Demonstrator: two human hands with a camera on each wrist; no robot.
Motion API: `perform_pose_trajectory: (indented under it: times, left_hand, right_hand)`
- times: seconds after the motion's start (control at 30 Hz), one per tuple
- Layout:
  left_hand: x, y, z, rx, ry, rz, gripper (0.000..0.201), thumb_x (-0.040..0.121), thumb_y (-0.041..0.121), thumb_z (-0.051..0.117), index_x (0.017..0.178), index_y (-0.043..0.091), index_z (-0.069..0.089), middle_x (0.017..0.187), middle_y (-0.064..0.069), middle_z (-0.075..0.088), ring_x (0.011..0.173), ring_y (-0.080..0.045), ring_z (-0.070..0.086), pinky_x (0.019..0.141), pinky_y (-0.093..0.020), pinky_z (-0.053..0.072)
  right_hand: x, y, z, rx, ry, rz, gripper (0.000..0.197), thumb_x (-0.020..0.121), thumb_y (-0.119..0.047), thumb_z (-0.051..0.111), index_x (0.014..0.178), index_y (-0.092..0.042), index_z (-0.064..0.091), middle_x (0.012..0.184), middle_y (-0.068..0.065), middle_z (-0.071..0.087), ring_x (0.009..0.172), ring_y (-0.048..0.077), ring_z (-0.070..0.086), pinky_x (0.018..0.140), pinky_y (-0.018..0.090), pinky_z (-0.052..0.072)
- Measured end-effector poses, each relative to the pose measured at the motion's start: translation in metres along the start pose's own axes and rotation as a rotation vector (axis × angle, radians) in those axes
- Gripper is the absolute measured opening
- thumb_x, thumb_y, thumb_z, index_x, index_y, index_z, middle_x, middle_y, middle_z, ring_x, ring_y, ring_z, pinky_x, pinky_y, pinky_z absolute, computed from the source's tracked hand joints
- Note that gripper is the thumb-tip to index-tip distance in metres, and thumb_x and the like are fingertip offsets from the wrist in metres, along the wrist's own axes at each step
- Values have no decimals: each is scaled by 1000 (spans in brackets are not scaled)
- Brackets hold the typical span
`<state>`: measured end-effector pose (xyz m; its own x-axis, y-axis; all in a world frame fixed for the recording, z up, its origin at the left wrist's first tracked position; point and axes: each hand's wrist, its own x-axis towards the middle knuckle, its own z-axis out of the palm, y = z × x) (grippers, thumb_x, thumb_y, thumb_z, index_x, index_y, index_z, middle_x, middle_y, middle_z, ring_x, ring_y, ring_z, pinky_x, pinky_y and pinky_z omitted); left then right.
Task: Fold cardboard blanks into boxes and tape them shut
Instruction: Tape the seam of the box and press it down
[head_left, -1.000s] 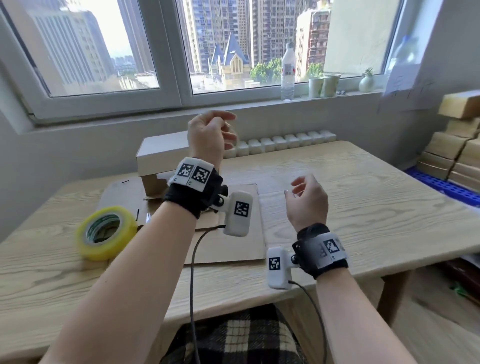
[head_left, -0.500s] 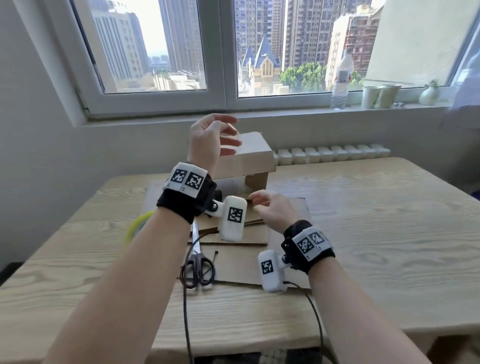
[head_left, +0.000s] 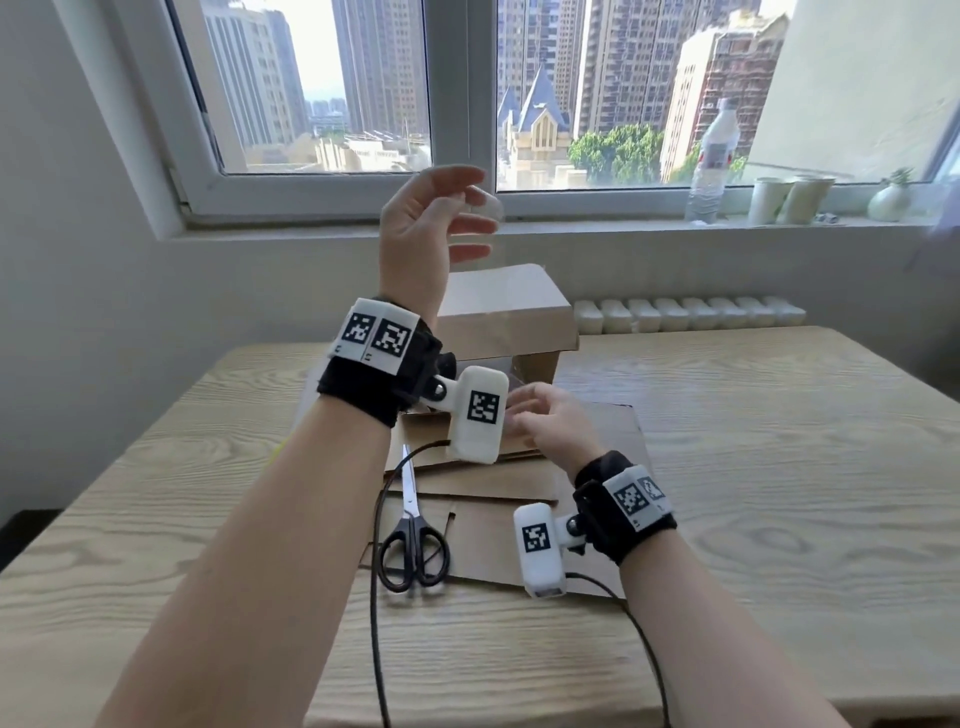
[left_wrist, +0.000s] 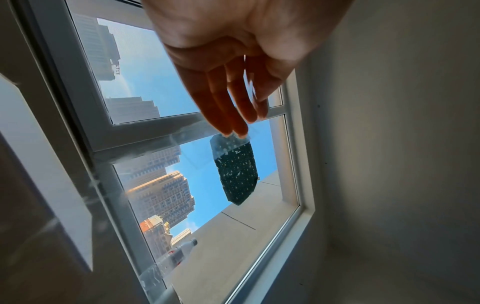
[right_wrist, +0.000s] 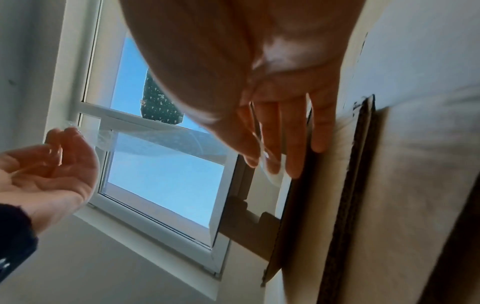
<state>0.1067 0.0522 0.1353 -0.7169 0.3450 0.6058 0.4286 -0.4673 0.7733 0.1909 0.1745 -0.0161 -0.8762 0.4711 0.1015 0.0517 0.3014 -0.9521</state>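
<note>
A strip of clear tape (right_wrist: 161, 144) stretches in the air between my two hands. My left hand (head_left: 478, 208) is raised in front of the window and pinches one end at its fingertips (right_wrist: 62, 135). My right hand (head_left: 524, 415) is lower, partly hidden behind the left wrist camera, and pinches the other end between thumb and forefinger (right_wrist: 253, 156). Behind the hands, at the far side of the table, stands a folded cardboard box (head_left: 504, 306). Flat cardboard blanks (head_left: 519, 483) lie under my right hand.
Black-handled scissors (head_left: 413, 540) lie on the blanks near my left forearm. A sliver of the yellow tape roll (head_left: 278, 452) shows behind that forearm. A bottle (head_left: 714, 161), cups (head_left: 789, 200) and a small vase (head_left: 891, 197) stand on the sill. The wooden table (head_left: 753, 467) extends right.
My right hand moved left and forward, from over the bare table to over the blanks below the left wrist. The view turned left; the scissors came into sight and the tape roll slipped behind my forearm.
</note>
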Motion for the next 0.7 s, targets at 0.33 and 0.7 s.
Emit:
perform_pose_trajectory:
  times: [0.33,0.7]
  left_hand:
    - [-6,-40,-45,114,384,-215,30,102,13,38,104,7,67,91,-7,69,71,-19,67,59,-30,54]
    - [-12,-76,-67,74,524,-428,41,100,28,35,98,8,70,86,-5,68,70,-17,65,63,-30,53]
  right_hand:
    - [25,1,-35,208,509,110,30,90,-2,50,89,-20,74,70,-8,63,63,8,53,61,25,42]
    - [47,-33,-86,15,616,-107,28,72,2,79,70,-21,63,79,1,71,77,16,68,78,35,59]
